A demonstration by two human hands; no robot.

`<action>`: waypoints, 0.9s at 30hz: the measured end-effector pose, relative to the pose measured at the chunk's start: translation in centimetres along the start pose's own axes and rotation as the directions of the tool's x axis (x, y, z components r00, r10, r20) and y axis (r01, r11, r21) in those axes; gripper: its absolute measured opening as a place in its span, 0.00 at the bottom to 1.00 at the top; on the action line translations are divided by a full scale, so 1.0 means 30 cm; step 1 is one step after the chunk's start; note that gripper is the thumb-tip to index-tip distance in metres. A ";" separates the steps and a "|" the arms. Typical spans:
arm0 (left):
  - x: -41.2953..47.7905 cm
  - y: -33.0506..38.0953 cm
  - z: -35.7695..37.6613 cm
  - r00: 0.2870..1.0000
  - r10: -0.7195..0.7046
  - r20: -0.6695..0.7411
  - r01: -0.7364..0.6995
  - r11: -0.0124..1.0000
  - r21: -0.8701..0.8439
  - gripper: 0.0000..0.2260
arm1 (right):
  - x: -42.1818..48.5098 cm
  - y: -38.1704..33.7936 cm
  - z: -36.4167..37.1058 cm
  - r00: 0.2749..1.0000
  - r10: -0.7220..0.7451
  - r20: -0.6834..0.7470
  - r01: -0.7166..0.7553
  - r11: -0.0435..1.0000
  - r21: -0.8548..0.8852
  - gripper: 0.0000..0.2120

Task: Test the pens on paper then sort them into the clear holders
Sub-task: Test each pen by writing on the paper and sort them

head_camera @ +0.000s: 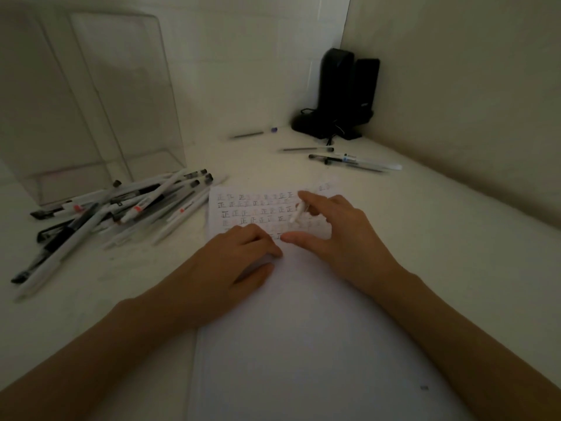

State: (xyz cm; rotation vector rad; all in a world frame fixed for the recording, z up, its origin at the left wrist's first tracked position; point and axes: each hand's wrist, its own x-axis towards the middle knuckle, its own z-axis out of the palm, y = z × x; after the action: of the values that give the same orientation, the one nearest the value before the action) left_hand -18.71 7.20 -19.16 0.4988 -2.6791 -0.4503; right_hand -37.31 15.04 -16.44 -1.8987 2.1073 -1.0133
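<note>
Pen [297, 213] pinched in right hand [340, 235] over paper [303, 344] — left hand [233, 256] rests relaxed alongside.

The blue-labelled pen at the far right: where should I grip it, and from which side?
Take the blue-labelled pen at mid-barrel, fingers coming down from above across it. It lies flat, running left to right, with other pens close by.

Body in view: two hands, two forearms. Left hand [239, 256] at frame centre, bare. Right hand [340, 235] just right of it, bare. Left forearm [136, 329] bare from wrist to lower-left corner. Right forearm [455, 323] bare from wrist to lower-right corner. Light dim; nail detail unclear.
</note>
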 end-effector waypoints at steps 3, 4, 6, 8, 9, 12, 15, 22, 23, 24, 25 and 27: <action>-0.001 0.002 -0.003 1.000 -0.001 0.004 0.001 1.000 -0.005 0.16 | 0.001 0.006 -0.003 0.989 -0.093 -0.115 0.095 0.995 0.019 0.20; -0.001 0.002 -0.004 1.000 0.003 0.001 -0.003 1.000 -0.010 0.16 | 0.000 0.005 -0.007 0.977 -0.116 -0.178 0.123 0.992 0.030 0.14; -0.003 0.006 -0.005 1.000 0.002 0.002 -0.002 1.000 -0.009 0.16 | -0.006 -0.001 -0.019 0.943 -0.129 -0.306 0.156 0.985 0.067 0.09; -0.005 0.010 -0.006 1.000 0.002 0.007 -0.002 1.000 0.010 0.17 | -0.014 -0.004 -0.028 0.935 -0.106 -0.337 0.171 0.971 0.168 0.04; -0.007 0.013 -0.005 1.000 0.002 0.012 -0.002 1.000 0.016 0.17 | -0.016 -0.005 -0.029 0.944 -0.086 -0.318 0.162 0.962 0.220 0.06; -0.009 0.028 -0.001 0.999 0.018 0.037 -0.019 0.999 0.028 0.18 | -0.005 0.013 -0.019 0.968 0.017 -0.249 0.074 0.933 0.352 0.10; -0.012 0.042 0.008 0.996 0.027 0.087 -0.030 0.999 0.030 0.22 | 0.015 0.017 -0.009 0.966 0.122 -0.229 -0.004 0.890 0.456 0.03; -0.010 0.053 0.006 0.990 0.008 0.140 -0.015 0.999 0.043 0.25 | 0.017 0.030 -0.001 0.983 0.160 -0.096 -0.047 0.709 0.703 0.12; -0.010 0.055 0.007 0.990 0.012 0.139 -0.018 0.999 0.044 0.25 | 0.019 0.030 0.005 0.984 0.160 -0.073 -0.069 0.734 0.676 0.11; -0.010 0.056 0.008 0.991 0.015 0.135 -0.022 0.999 0.046 0.24 | 0.022 0.028 0.011 0.986 0.157 -0.064 -0.081 0.765 0.638 0.09; -0.010 0.058 0.008 0.991 0.013 0.133 -0.019 0.999 0.048 0.25 | 0.025 0.027 0.018 0.986 0.156 -0.062 -0.088 0.792 0.604 0.08; -0.012 0.058 0.011 0.990 -0.002 0.141 -0.006 0.998 0.056 0.26 | 0.033 0.026 0.026 0.986 0.163 -0.035 -0.114 0.814 0.570 0.07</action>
State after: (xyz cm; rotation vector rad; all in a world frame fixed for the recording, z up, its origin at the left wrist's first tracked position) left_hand -19.03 8.96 -18.92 0.4977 -2.8343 -0.4257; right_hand -37.77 13.81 -17.13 -1.4061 1.6743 -1.4954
